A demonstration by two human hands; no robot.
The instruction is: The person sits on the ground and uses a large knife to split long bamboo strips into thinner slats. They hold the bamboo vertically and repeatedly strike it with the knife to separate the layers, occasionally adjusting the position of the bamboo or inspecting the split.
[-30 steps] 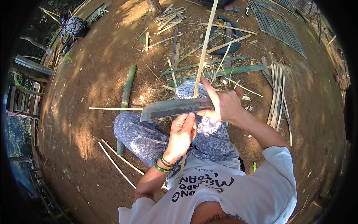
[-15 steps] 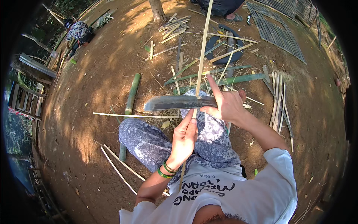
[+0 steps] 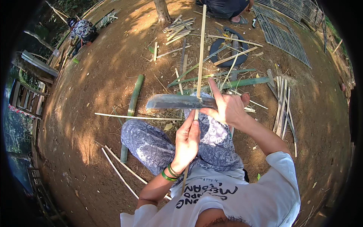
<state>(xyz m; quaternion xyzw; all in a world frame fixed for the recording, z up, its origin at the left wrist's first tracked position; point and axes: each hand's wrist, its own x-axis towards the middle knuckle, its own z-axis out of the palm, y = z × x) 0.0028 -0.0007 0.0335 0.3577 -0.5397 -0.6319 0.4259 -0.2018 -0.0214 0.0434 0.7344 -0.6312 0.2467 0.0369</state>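
A long, pale bamboo strip (image 3: 201, 49) runs upright through the middle of the view, from far ahead down to my shirt. My left hand (image 3: 187, 143) pinches it between thumb and fingers, just on the near side of a machete (image 3: 170, 101). The broad dark blade lies crosswise against the strip, its tip pointing left. My right hand (image 3: 230, 109) is closed round the machete at its right end, index finger stretched forward beside the strip. The handle is mostly hidden by that hand.
A green bamboo pole (image 3: 135, 96) lies left of my crossed legs. Split strips (image 3: 280, 106) are bundled at right, and cut pieces (image 3: 177, 31) are piled near a tree trunk (image 3: 162, 11). Beyond my hands lies a black ring (image 3: 215, 47). Another person (image 3: 221, 8) squats at the far side.
The bamboo strip has swung a little left and its far end now shows. My right hand and the machete have shifted slightly left. The left hand stays almost in place.
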